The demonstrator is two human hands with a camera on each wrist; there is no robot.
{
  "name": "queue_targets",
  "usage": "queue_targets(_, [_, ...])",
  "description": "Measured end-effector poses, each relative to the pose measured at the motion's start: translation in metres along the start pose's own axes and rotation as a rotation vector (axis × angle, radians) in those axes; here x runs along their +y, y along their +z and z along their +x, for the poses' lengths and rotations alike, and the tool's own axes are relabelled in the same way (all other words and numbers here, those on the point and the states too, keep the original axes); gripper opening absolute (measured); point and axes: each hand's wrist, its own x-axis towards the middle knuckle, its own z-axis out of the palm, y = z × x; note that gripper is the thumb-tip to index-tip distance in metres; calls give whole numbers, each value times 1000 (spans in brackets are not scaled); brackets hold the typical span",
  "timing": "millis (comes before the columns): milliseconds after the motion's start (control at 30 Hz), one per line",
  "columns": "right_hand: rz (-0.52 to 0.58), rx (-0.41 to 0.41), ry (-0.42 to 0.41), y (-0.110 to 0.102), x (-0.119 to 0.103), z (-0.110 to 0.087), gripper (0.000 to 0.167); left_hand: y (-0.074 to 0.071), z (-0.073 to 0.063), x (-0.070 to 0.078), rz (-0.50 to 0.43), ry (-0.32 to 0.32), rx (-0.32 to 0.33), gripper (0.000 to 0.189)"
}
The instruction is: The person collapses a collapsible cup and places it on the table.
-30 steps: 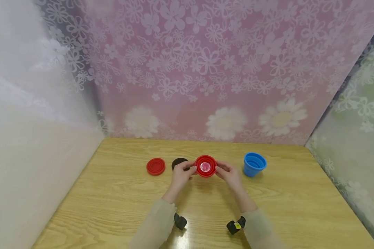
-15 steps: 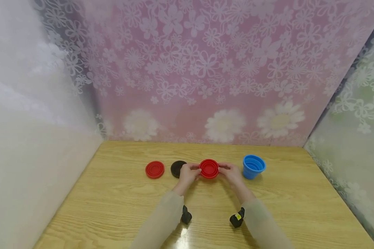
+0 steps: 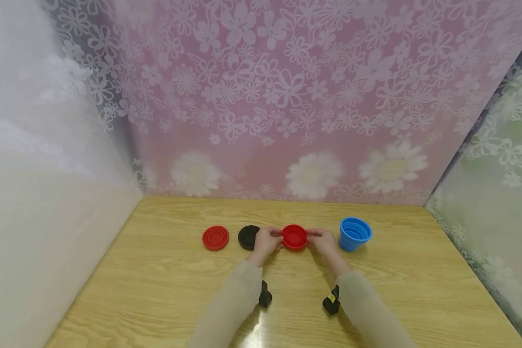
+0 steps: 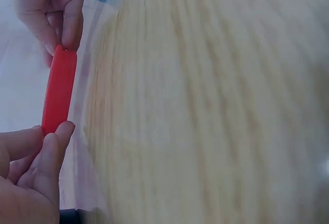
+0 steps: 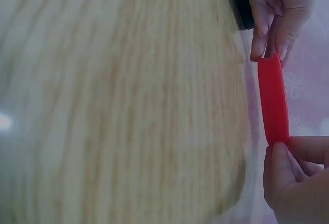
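A red collapsible cup (image 3: pixel 294 237), folded flat into a disc, sits between my two hands in the head view, its ringed inside facing up. My left hand (image 3: pixel 266 242) pinches its left edge and my right hand (image 3: pixel 326 242) pinches the right. Both wrist views show the red cup (image 4: pixel 59 91) edge-on, thumbs and fingers meeting its rim at opposite ends. Whether it touches the table is hard to tell. Just left of my left hand lies a flat black collapsible cup (image 3: pixel 247 237), partly covered by that hand.
Farther left on the wooden table (image 3: pixel 165 280) lies another flat red collapsible cup (image 3: pixel 215 238). A blue collapsible cup (image 3: pixel 355 234), expanded and upright, stands just right of my right hand. Flower-patterned sheets enclose the table at the back and sides.
The red cup has gone lower and slightly right, with both hands on it. A pale, shiny spot at its centre no longer shows. More of the black cup is visible.
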Motion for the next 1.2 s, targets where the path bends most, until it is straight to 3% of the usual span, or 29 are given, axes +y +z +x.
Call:
queue_targets(233, [-26,-14,-2,0,9,3,28,1,-1,-1,15,-28,-1,15])
queue_targets(533, [-63,-35,-8,0,7,4,28,0,2,0,121,4,15,13])
queue_targets(733, [-111,-35,-33,-1,5,6,29,-1,5,1,136,10,15,13])
queue_targets(967, [-57,-48,-9,-1,2,1,36,-9,3,-2,210,45,-3,14])
queue_targets(1200, [-23,-45,-24,-9,6,-11,39,-12,-2,-1,206,89,-39,18])
